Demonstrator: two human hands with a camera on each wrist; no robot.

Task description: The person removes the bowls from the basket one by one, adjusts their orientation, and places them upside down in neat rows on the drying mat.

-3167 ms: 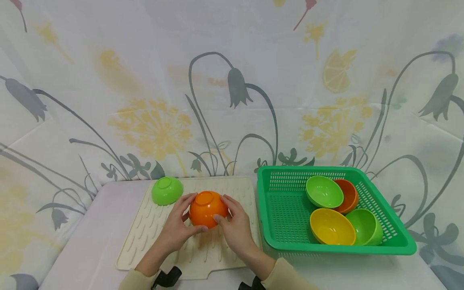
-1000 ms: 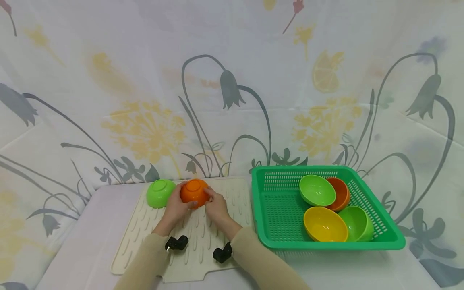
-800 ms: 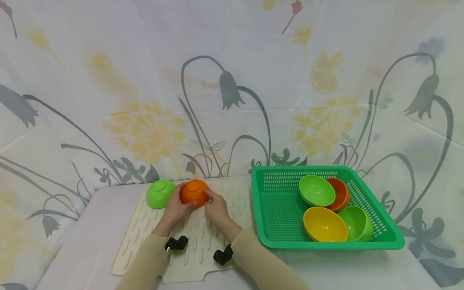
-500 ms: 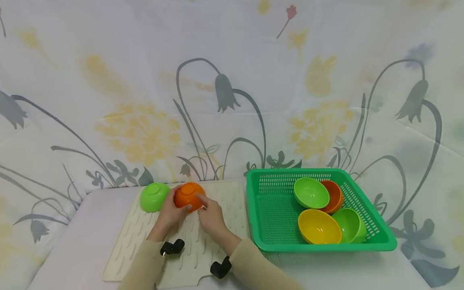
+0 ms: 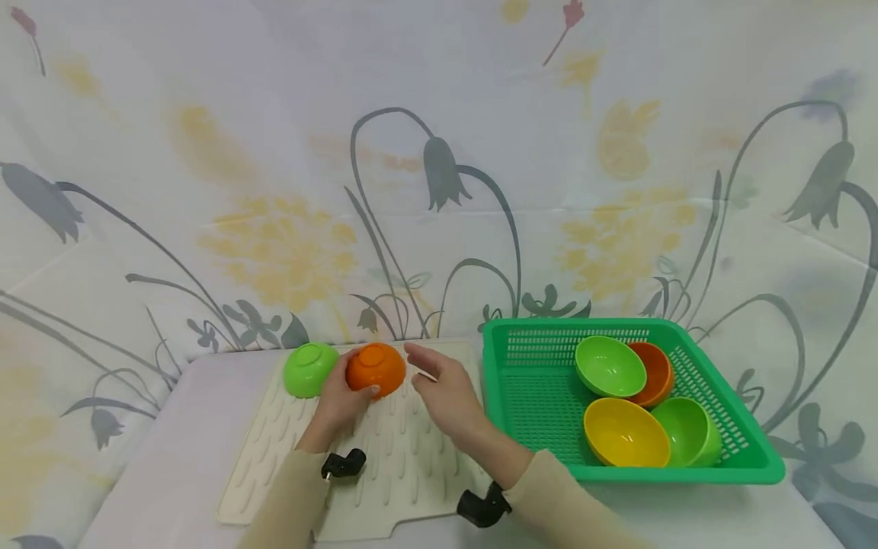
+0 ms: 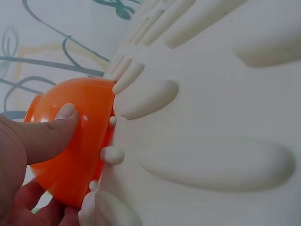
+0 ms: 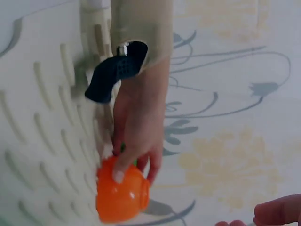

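An orange bowl (image 5: pixel 380 368) sits upside down near the back of a cream ridged drying mat (image 5: pixel 411 476). My left hand (image 5: pixel 341 398) holds it from the left, thumb on the near side and fingers round behind. In the left wrist view the rim of the bowl lies right at the ridges, and the left thumb (image 6: pixel 47 134) presses its wall. Just right of the bowl, my right hand (image 5: pixel 449 393) is apart from it, fingers extended and holding nothing. Beside the left hand, an upturned light green bowl (image 5: pixel 309 371) stands at the mat's back left corner.
A green perforated basket (image 5: pixel 495 396) stands right of the mat. Grouped in its right part are a yellow bowl (image 5: pixel 626 433), a light green bowl (image 5: pixel 610 367), an orange bowl (image 5: pixel 656 374) and another green bowl (image 5: pixel 696 431). A patterned curtain (image 5: pixel 439 252) hangs behind.
Both hands carried the orange bowl back and left, beside the upturned green one. Over the last half second my right hand let go and moved right, while the left stays on the bowl.
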